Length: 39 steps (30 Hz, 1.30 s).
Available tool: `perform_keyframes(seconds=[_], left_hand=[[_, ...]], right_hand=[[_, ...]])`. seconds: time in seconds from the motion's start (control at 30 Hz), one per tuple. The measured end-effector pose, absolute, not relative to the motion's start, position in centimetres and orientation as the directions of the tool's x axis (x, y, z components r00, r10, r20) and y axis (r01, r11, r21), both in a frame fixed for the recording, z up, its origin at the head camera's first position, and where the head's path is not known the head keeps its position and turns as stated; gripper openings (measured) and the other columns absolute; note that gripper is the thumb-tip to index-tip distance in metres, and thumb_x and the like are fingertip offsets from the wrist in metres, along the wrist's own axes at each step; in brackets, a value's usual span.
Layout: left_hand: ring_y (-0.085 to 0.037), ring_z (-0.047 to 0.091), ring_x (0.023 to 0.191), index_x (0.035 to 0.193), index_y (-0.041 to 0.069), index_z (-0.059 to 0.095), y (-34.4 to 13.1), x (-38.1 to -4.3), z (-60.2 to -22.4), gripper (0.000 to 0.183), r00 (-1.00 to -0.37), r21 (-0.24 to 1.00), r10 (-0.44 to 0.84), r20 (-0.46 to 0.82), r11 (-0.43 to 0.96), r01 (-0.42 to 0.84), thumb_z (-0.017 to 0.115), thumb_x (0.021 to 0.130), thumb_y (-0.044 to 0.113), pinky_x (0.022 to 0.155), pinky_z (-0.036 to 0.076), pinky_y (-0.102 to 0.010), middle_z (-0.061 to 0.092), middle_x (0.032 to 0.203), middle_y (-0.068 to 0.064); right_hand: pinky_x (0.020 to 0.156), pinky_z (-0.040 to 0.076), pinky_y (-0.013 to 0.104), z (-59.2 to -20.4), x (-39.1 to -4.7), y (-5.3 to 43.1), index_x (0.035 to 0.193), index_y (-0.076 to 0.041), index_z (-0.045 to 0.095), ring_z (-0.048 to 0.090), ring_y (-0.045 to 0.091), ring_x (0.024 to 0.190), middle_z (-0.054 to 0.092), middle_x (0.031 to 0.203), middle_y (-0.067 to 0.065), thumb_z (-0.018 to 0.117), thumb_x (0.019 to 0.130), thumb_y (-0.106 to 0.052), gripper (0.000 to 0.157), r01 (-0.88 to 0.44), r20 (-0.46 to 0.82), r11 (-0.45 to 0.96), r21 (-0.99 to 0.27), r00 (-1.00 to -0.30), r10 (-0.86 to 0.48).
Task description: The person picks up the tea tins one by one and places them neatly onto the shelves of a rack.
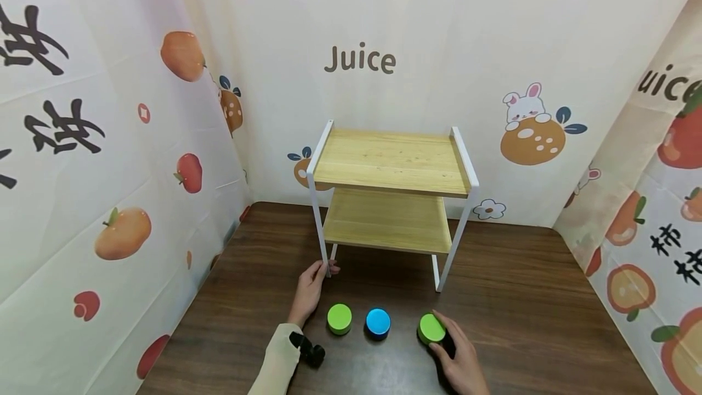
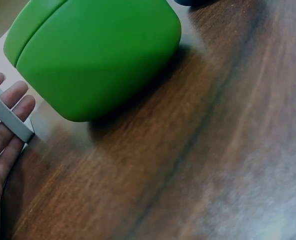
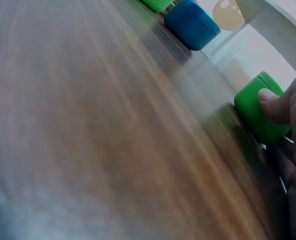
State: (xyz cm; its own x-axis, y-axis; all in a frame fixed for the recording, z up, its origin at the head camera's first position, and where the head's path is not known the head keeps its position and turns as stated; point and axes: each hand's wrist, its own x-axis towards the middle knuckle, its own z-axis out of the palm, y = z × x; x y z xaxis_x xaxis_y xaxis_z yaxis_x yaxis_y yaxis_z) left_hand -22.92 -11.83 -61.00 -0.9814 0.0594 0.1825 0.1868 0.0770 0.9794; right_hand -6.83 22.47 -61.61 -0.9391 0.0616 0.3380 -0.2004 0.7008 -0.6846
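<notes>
A two-tier shelf with pale wooden boards and white metal legs stands on the dark wooden table. My left hand is at its front left leg, holding it low down; the left wrist view has the fingers passing behind the leg. With thumb and fingers on either side, my right hand grips a small round green container resting on the table. A second green container is near the left forearm. Between the two green ones sits a blue container of similar shape.
A light curtain printed with fruit and lettering hangs behind the table, with more on the left and right sides. The table extends on both sides of the shelf. A black strap with a small device is on the left wrist.
</notes>
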Motion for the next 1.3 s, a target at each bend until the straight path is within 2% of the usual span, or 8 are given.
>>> perform_keyframes(seconds=[0.23, 0.47, 0.7, 0.8, 0.93, 1.07, 1.17, 1.3], left_hand=[[-0.028, 0.074, 0.112, 0.125, -0.004, 0.070, -11.9, -22.9, -61.1, 0.037, -0.982, 0.980, 0.055, 0.178, 0.082, 0.183, 0.050, 0.113, 0.025, 0.098, 0.053, -0.023, 0.077, 0.114, -0.020], [-0.026, 0.073, 0.114, 0.128, -0.002, 0.069, -11.9, -23.0, -60.9, 0.039, -0.984, 0.982, 0.060, 0.168, 0.073, 0.172, 0.050, 0.114, 0.029, 0.100, 0.052, -0.023, 0.077, 0.116, -0.017], [-0.026, 0.073, 0.114, 0.127, 0.000, 0.070, -12.0, -22.8, -60.8, 0.040, -0.985, 0.981, 0.061, 0.164, 0.091, 0.170, 0.050, 0.113, 0.031, 0.100, 0.053, -0.024, 0.078, 0.115, -0.015], [-0.026, 0.073, 0.113, 0.126, 0.002, 0.071, -11.9, -22.9, -60.9, 0.039, -0.984, 0.981, 0.057, 0.170, 0.089, 0.174, 0.050, 0.113, 0.032, 0.100, 0.053, -0.025, 0.078, 0.115, -0.014], [-0.026, 0.073, 0.113, 0.126, 0.001, 0.071, -11.9, -23.0, -60.9, 0.040, -0.982, 0.980, 0.058, 0.178, 0.084, 0.182, 0.050, 0.113, 0.032, 0.100, 0.053, -0.025, 0.078, 0.115, -0.015], [-0.026, 0.074, 0.112, 0.126, -0.001, 0.070, -11.9, -22.9, -60.9, 0.040, -0.980, 0.977, 0.061, 0.188, 0.093, 0.193, 0.050, 0.113, 0.030, 0.100, 0.053, -0.026, 0.078, 0.114, -0.017], [-0.028, 0.073, 0.112, 0.126, -0.002, 0.070, -11.9, -22.9, -60.9, 0.040, -0.979, 0.975, 0.063, 0.193, 0.095, 0.199, 0.050, 0.113, 0.030, 0.101, 0.053, -0.027, 0.077, 0.115, -0.018], [-0.029, 0.073, 0.114, 0.125, 0.002, 0.071, -12.0, -22.9, -61.0, 0.039, -0.980, 0.977, 0.063, 0.186, 0.092, 0.192, 0.050, 0.113, 0.032, 0.102, 0.053, -0.028, 0.077, 0.115, -0.016]], right_hand=[[0.105, 0.026, -0.002, -62.0, -6.9, 22.5, 0.146, -0.010, 0.062, 0.061, 0.008, 0.127, 0.070, 0.136, 0.008, 0.087, 0.079, 0.004, 0.073, -0.263, 0.403, 0.689, -0.676, -0.914, 0.047], [0.105, 0.025, -0.002, -61.5, -7.1, 22.5, 0.147, -0.014, 0.061, 0.063, 0.019, 0.127, 0.069, 0.138, 0.006, 0.086, 0.082, 0.003, 0.071, -0.253, 0.386, 0.677, -0.691, -0.921, 0.049], [0.104, 0.028, 0.000, -61.5, -7.0, 22.5, 0.147, -0.013, 0.061, 0.063, 0.015, 0.128, 0.069, 0.138, 0.006, 0.086, 0.081, 0.003, 0.072, -0.206, 0.338, 0.695, -0.689, -0.939, 0.057], [0.105, 0.043, 0.012, -61.3, -7.0, 22.4, 0.148, -0.013, 0.060, 0.064, 0.022, 0.129, 0.068, 0.140, 0.003, 0.085, 0.083, 0.000, 0.071, -0.156, 0.284, 0.706, -0.691, -0.957, 0.067], [0.104, 0.054, 0.034, -61.0, -6.9, 22.3, 0.149, -0.014, 0.060, 0.064, 0.028, 0.130, 0.067, 0.142, 0.002, 0.085, 0.085, -0.003, 0.069, -0.114, 0.236, 0.716, -0.689, -0.969, 0.072], [0.104, 0.055, 0.039, -60.9, -6.9, 22.3, 0.149, -0.013, 0.060, 0.064, 0.028, 0.129, 0.068, 0.141, 0.002, 0.085, 0.085, -0.003, 0.070, -0.108, 0.232, 0.723, -0.682, -0.970, 0.075], [0.104, 0.054, 0.032, -60.8, -6.8, 22.2, 0.148, -0.013, 0.060, 0.065, 0.027, 0.128, 0.068, 0.141, 0.001, 0.086, 0.084, -0.003, 0.070, -0.109, 0.240, 0.727, -0.679, -0.968, 0.079], [0.103, 0.042, 0.009, -60.9, -6.7, 22.2, 0.147, -0.014, 0.062, 0.065, 0.025, 0.127, 0.069, 0.140, 0.001, 0.087, 0.083, -0.002, 0.070, -0.130, 0.268, 0.716, -0.686, -0.960, 0.082]])
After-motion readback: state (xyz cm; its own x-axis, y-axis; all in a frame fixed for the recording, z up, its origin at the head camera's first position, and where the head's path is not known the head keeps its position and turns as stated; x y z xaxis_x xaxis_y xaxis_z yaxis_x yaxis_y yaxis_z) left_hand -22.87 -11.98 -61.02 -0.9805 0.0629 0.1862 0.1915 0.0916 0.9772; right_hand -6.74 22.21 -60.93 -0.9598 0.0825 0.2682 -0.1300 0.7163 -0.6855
